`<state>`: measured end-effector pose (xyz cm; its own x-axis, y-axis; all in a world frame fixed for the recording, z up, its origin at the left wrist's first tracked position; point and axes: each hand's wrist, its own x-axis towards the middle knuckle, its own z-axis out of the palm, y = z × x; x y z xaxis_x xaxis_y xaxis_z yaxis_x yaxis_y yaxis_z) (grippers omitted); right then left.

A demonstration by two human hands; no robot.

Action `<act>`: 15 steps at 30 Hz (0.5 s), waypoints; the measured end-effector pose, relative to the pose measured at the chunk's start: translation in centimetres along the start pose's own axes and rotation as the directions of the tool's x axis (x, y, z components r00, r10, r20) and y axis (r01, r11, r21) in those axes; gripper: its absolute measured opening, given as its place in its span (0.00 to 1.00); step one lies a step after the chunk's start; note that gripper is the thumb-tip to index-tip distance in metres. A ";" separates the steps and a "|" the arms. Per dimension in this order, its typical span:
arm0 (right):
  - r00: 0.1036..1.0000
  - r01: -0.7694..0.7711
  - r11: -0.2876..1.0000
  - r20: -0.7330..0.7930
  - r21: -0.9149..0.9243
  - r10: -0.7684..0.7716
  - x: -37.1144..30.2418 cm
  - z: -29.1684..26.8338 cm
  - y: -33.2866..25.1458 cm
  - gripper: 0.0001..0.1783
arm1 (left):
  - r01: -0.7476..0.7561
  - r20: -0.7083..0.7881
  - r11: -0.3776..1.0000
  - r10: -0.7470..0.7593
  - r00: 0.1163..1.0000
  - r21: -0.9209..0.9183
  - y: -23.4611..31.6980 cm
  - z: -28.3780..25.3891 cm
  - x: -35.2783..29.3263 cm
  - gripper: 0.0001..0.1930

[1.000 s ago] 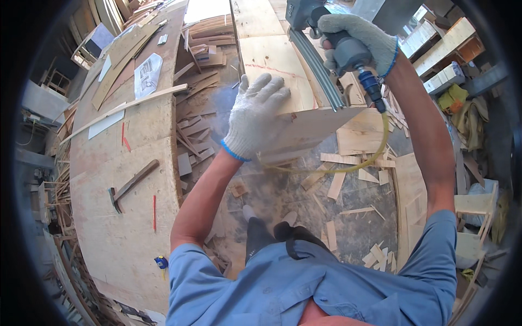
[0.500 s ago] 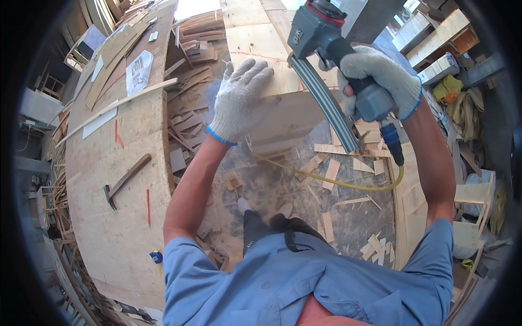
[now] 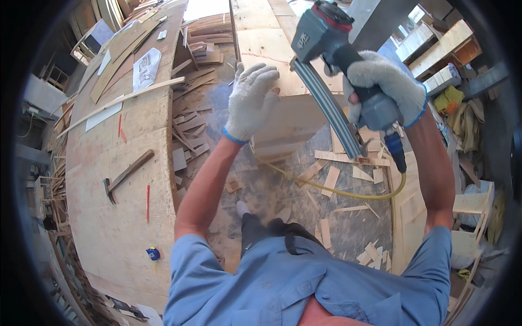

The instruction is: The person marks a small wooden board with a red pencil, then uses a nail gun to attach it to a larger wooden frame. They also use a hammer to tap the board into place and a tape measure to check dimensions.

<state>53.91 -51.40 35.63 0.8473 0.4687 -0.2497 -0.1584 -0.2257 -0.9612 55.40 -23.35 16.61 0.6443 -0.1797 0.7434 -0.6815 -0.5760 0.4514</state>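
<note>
My right hand (image 3: 383, 81), in a white knit glove with a blue cuff, is wrapped round the grip of a grey pneumatic nail gun (image 3: 326, 38). The gun's long ribbed magazine slants down toward me. From its blue fitting a yellow air hose (image 3: 348, 193) loops left, low over the floor. My left hand (image 3: 251, 100), gloved alike, holds nothing. Its fingers stretch out beside the near left corner of a pale plywood panel (image 3: 263, 43) with a red line across it; whether they touch it I cannot tell. Below the panel's near edge is a smooth brownish face (image 3: 291, 119).
A wooden workbench (image 3: 119, 212) runs along the left, bearing a hammer (image 3: 128, 175), red pencils (image 3: 147, 204), a tape measure (image 3: 153, 253), a long strip (image 3: 122, 105) and a paper sheet (image 3: 145, 69). Wood offcuts (image 3: 330, 181) litter the floor. Boards and a wooden frame (image 3: 476, 217) stand right.
My left hand has turned more edge-on and shifted slightly right and down. The nail gun stays in my right hand, a little lower in view. The workbench appears shifted slightly.
</note>
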 end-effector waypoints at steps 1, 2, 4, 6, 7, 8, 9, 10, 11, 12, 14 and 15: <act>1.000 0.001 1.000 0.005 -0.004 -0.001 1.3 0.1 -0.6 0.17 | -0.011 -0.095 0.999 0.008 0.995 -0.034 0.2 0.3 -0.1 0.12; 1.000 -0.005 1.000 -0.002 -0.010 0.005 2.3 0.1 -1.1 0.16 | 0.002 -0.138 1.000 -0.004 0.990 -0.014 0.2 0.9 -0.2 0.12; 0.997 0.037 0.999 -0.064 -0.001 -0.037 4.6 1.0 -2.1 0.18 | 0.034 -0.225 0.999 -0.026 0.974 0.031 0.4 1.7 -0.4 0.10; 0.998 0.041 0.994 -0.037 -0.106 -0.045 7.7 0.9 -3.0 0.18 | 0.060 -0.282 0.997 -0.042 0.959 0.056 0.9 2.0 -0.5 0.09; 0.996 0.066 0.990 -0.044 -0.123 -0.072 9.1 1.3 -3.3 0.18 | 0.064 -0.293 0.995 -0.041 0.955 0.070 0.8 1.9 -0.6 0.09; 0.998 0.067 0.992 -0.002 -0.107 -0.068 10.7 1.2 -3.5 0.18 | 0.065 -0.301 0.995 -0.039 0.953 0.077 0.7 1.8 -0.7 0.08; 0.996 0.089 0.990 0.020 -0.106 -0.087 11.7 1.5 -3.8 0.18 | 0.057 -0.297 0.996 -0.033 0.954 0.073 0.6 1.8 -0.7 0.07; 0.994 0.110 0.988 0.041 -0.104 -0.106 12.7 1.8 -4.0 0.19 | 0.057 -0.295 0.996 -0.036 0.955 0.065 0.5 1.8 -0.8 0.07; 0.995 0.096 0.989 0.031 -0.115 -0.093 13.9 1.7 -4.0 0.19 | 0.052 -0.293 0.997 -0.034 0.955 0.055 0.5 1.8 -0.8 0.07; 0.997 0.081 0.989 0.018 -0.127 -0.079 15.0 1.4 -3.7 0.19 | 0.046 -0.291 0.998 -0.032 0.956 0.043 0.6 1.9 -0.6 0.07; 0.998 0.061 0.988 0.040 -0.141 -0.055 16.2 1.5 -3.7 0.20 | 0.036 -0.317 0.999 -0.022 0.948 0.038 0.4 2.2 -0.7 0.07; 0.996 0.055 0.988 0.074 -0.143 -0.045 16.6 1.7 -3.8 0.21 | 0.043 -0.326 0.998 -0.028 0.945 0.039 0.3 2.1 -0.7 0.07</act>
<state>67.69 -41.34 34.95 0.8135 0.5406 -0.2143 -0.0374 -0.3191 -0.9470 55.44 -25.10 15.20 0.5150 0.1061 0.8506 -0.6391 -0.6138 0.4634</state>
